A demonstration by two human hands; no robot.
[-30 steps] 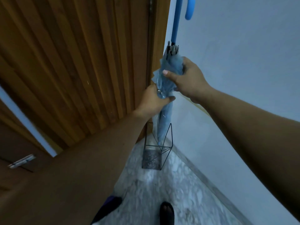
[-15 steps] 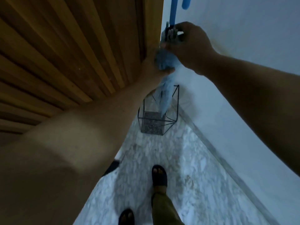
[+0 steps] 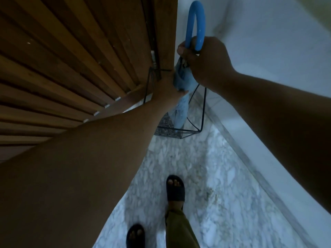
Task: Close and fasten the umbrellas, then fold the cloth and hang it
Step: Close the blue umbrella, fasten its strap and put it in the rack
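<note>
Both hands are on one closed light-blue umbrella (image 3: pixel 180 106), which stands tip-down in a black wire stand (image 3: pixel 202 111) in the corner at about 12 o'clock from my feet. My right hand (image 3: pixel 202 63) grips the top of the umbrella, fingers curled around the shaft just under the blue hooked handle (image 3: pixel 195 24). My left hand (image 3: pixel 168 86) is lower, at about 7 o'clock from the right one, and holds the gathered fabric with curled fingers. The slatted wooden door (image 3: pixel 80 59) is at 10 o'clock, touching the stand. The white wall (image 3: pixel 268 51) is at 2 o'clock. My sandals (image 3: pixel 175 188) stand on the marble floor (image 3: pixel 215 176)
</note>
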